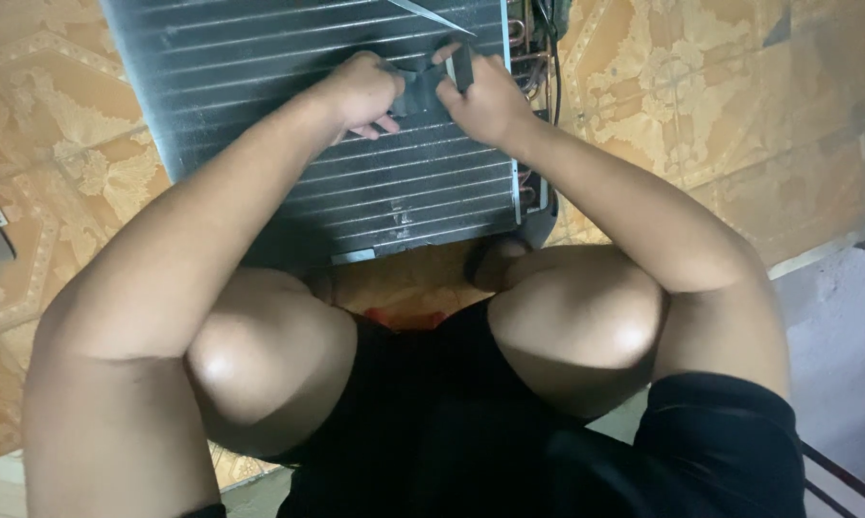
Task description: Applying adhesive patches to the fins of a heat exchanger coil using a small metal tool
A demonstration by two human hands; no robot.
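Black fabric of the person's shorts (452,422) fills the nearest part of the view, with both bare knees bent above it in a squat. Between the knees shows a patch of the ornate orange and cream patterned floor (78,163), with a small red scrap on it. Beyond the knees lies a large grey metal finned coil panel (260,77), flat on that floor, its thin tubes running crosswise; a few pale scuffs mark its near edge. Copper pipe bends (521,34) and dark cables sit at its right end. Over the panel, the left hand (363,91) and the right hand (485,96) are both closed, pinching a strip of dark grey tape (423,82) stretched between them.
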